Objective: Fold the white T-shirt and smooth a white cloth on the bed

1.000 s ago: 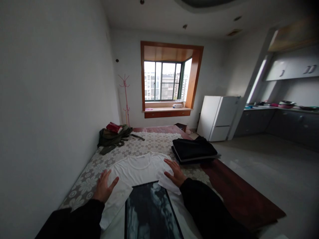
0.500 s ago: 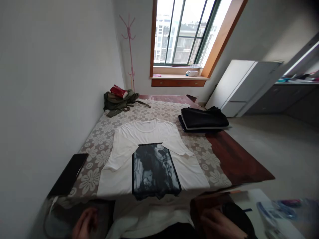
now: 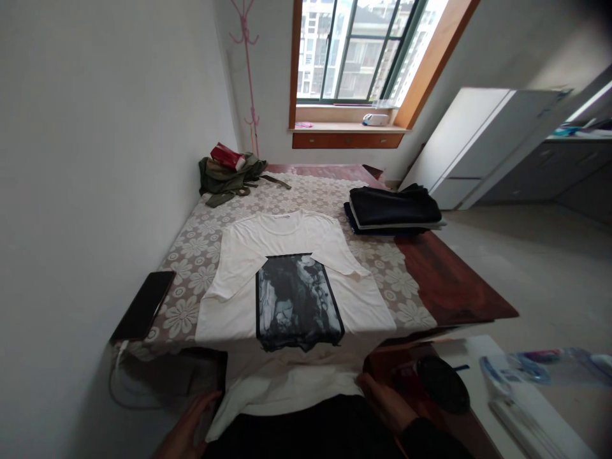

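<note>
A white long-sleeved shirt (image 3: 296, 224) with a dark grey and black print (image 3: 299, 303) lies spread flat on the table. Its sleeves are folded inward over the front, and its lower part hangs off the near edge towards me. My left hand (image 3: 194, 417) is low beside the left side of the hanging hem, fingers stretched out. At the hem's right side is my right hand (image 3: 387, 400), its fingers extended and the fingertips close to the cloth. Whether either hand touches the fabric is hard to tell.
A black phone (image 3: 143, 306) with a white cable lies at the table's left corner. Folded dark clothes (image 3: 394, 209) are stacked at the right. A green bag (image 3: 232, 178) with a red packet rests at the far left. A dark round lid (image 3: 442, 384) sits near my right hand.
Both hands have moved in closer to the hanging hem, the right one leftward, the left one rightward. The view has tilted down slightly. The shirt lies as before.
</note>
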`<state>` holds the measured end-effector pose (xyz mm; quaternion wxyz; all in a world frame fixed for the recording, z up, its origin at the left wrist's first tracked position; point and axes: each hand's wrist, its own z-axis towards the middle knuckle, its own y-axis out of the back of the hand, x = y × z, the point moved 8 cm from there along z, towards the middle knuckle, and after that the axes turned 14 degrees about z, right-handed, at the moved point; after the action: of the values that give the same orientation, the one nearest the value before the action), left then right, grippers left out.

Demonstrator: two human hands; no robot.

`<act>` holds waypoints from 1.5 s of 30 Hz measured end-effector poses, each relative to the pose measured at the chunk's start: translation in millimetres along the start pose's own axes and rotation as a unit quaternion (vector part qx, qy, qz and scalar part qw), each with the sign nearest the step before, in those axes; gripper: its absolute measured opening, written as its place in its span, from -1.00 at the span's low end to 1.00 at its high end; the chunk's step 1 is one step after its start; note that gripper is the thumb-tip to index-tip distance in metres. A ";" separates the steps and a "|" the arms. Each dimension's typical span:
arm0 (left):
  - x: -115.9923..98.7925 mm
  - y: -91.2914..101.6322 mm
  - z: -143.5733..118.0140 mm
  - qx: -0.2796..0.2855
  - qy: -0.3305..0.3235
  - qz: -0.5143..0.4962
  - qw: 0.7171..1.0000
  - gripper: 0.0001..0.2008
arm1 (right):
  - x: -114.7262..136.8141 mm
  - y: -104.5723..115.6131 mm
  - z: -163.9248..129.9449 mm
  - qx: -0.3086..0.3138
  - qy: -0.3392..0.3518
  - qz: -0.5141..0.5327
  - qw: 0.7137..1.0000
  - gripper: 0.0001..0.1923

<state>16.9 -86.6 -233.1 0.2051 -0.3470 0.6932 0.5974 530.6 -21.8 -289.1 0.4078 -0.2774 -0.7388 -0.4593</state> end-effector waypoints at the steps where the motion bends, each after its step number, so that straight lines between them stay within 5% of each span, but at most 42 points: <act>1: -2.9 1.2 0.3 0.006 0.006 -0.013 1.000 -0.45 | 3.4 -1.0 1.5 0.008 -0.006 0.006 1.000 -0.71; 5: -13.8 11.3 9.7 0.048 0.029 -0.060 0.997 -0.75 | 13.6 11.8 6.5 -0.024 0.009 0.031 0.999 -0.70; 10: -5.4 52.8 21.0 -0.075 0.082 -0.164 0.980 -0.54 | 2.5 53.9 0.6 -0.164 0.041 0.062 0.984 -0.64; 14: 6.9 65.7 23.7 -0.112 0.124 -0.225 0.960 -0.47 | -6.8 74.5 -5.6 -0.225 0.017 0.064 0.972 -0.63; 19: 10.2 51.4 24.9 -0.080 0.141 -0.196 0.967 -0.43 | 6.2 63.5 -2.1 -0.164 -0.018 0.128 0.978 -0.55; 23: 1.5 28.6 19.8 -0.047 0.101 -0.188 0.976 -0.50 | 1.8 46.2 -5.4 -0.119 -0.103 0.254 0.954 -0.45; 27: -6.4 10.6 13.6 0.006 0.084 -0.166 0.983 -0.52 | -5.6 43.5 -14.4 -0.090 -0.140 0.254 0.953 -0.39; 37: -6.0 59.9 14.7 -0.162 0.138 -0.200 0.957 -0.47 | 16.8 58.1 -8.9 -0.029 -0.073 0.121 0.989 -0.56; 41: -5.2 63.8 12.9 -0.181 0.149 -0.223 0.946 -0.44 | 27.0 80.1 -12.0 -0.133 -0.055 0.143 0.979 -0.59; 45: 4.4 59.6 14.6 -0.175 0.169 -0.283 0.928 -0.44 | 27.5 100.0 -28.2 -0.275 0.001 0.209 0.939 -0.58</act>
<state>-31.3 -70.7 -198.3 0.1812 -0.6548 0.4754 0.5590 604.8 -3.9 -213.4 0.4029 -0.5261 -0.5091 -0.5492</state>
